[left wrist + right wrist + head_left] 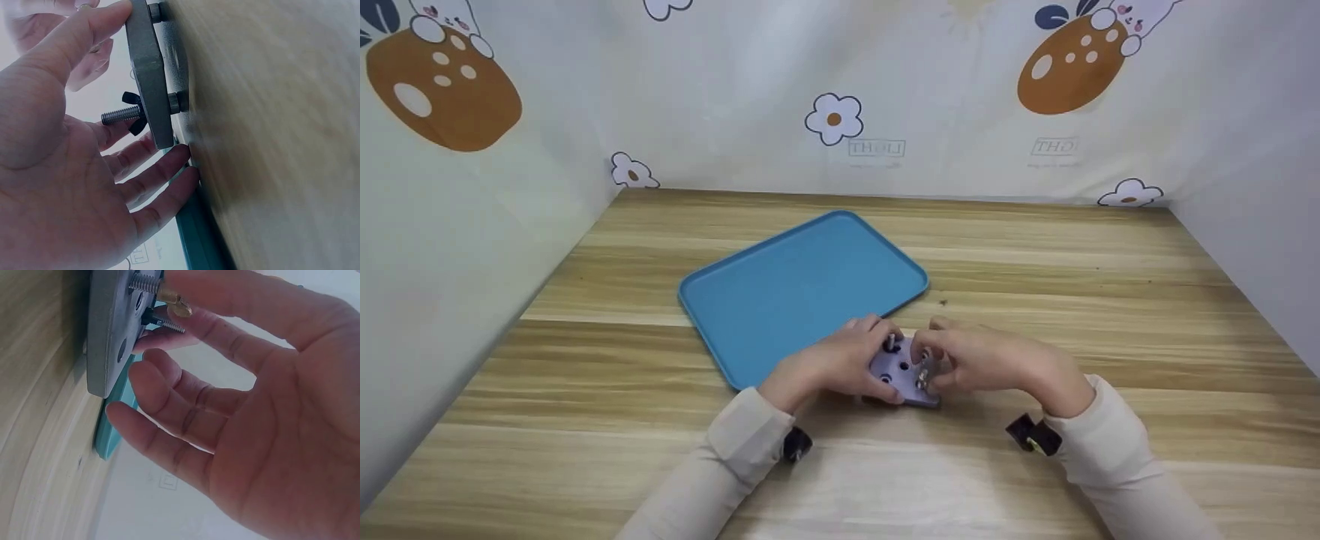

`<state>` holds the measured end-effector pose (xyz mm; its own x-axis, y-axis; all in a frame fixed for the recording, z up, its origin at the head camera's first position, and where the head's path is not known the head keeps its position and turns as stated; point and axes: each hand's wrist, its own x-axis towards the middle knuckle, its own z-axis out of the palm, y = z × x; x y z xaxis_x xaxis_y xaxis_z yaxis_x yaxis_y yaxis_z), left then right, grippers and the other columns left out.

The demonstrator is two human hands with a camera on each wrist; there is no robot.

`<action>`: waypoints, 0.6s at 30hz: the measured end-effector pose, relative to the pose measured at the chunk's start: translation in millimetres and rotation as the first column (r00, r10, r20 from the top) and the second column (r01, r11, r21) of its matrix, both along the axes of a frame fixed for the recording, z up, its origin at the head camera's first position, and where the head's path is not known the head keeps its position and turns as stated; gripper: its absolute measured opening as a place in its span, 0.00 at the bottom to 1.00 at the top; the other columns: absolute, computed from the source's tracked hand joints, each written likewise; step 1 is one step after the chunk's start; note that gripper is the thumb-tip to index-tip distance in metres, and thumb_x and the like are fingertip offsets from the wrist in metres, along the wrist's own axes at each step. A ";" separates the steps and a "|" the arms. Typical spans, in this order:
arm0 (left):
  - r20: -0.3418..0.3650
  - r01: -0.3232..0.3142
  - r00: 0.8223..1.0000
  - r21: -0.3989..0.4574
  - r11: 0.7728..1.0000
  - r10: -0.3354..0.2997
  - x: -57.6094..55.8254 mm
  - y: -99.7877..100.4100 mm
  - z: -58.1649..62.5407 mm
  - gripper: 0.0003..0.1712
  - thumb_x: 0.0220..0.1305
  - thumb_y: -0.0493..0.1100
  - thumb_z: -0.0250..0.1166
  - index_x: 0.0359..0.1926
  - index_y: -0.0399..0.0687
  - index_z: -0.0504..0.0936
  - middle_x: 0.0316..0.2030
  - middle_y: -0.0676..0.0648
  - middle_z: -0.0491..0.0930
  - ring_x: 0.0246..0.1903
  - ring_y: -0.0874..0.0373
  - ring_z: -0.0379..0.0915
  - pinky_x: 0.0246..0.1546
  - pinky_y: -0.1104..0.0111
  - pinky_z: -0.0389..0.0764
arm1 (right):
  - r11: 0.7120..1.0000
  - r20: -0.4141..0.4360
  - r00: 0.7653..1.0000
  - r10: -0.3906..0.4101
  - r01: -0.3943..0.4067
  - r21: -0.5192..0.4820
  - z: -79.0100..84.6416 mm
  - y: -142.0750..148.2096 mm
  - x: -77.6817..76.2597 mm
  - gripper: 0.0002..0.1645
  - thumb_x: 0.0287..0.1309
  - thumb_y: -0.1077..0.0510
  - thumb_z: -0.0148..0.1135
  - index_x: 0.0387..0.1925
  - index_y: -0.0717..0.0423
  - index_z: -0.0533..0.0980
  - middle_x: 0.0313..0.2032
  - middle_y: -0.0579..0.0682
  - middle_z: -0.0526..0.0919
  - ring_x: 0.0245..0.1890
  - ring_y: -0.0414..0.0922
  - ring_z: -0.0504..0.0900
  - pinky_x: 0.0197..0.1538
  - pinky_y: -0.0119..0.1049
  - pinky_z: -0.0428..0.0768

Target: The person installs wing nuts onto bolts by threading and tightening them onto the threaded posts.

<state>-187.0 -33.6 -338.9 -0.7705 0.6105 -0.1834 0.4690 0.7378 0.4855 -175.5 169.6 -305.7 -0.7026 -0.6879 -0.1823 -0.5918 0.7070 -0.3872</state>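
A grey plate with several holes lies on the table under both hands. My left hand grips it by the edges, thumb on the near side and fingers on the far side. A threaded bolt sticks up through the plate, carrying a black wing nut. At a second bolt, the thumb and index finger of my right hand pinch a brass-coloured wing nut, partly hidden by the fingertips. The other right fingers are bent loosely beside the plate. Bolt heads show on its underside.
A blue tray lies at an angle behind and left of the plate, close to the left hand. The wood-grain table ends at a patterned curtain behind and at the sides.
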 end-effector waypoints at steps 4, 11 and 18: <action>-0.007 0.005 1.000 -0.004 1.000 -0.005 -0.2 0.1 -0.6 0.42 0.48 0.56 0.71 0.61 0.49 0.63 0.56 0.48 0.65 0.54 0.53 0.62 0.56 0.62 0.68 | 0.999 -0.021 1.000 -0.010 0.011 0.038 -0.9 -1.4 -1.1 0.10 0.54 0.53 0.63 0.28 0.53 0.71 0.31 0.47 0.71 0.30 0.41 0.71 0.33 0.32 0.70; -0.009 0.004 1.000 -0.006 1.000 -0.004 -0.5 0.5 -1.1 0.42 0.48 0.56 0.71 0.61 0.49 0.63 0.57 0.48 0.65 0.54 0.53 0.62 0.56 0.62 0.67 | 1.000 -0.011 1.000 0.004 -0.004 0.008 0.2 0.0 -2.5 0.15 0.58 0.50 0.59 0.21 0.52 0.69 0.23 0.43 0.69 0.23 0.36 0.66 0.27 0.28 0.66; -0.012 0.013 1.000 0.000 1.000 -0.013 -0.9 -0.1 -2.1 0.42 0.49 0.56 0.70 0.61 0.48 0.63 0.57 0.47 0.65 0.54 0.53 0.61 0.56 0.62 0.67 | 0.988 -0.027 0.993 0.113 -0.115 -0.106 0.5 2.0 -2.3 0.10 0.57 0.67 0.49 0.37 0.53 0.73 0.33 0.46 0.76 0.32 0.39 0.73 0.37 0.32 0.73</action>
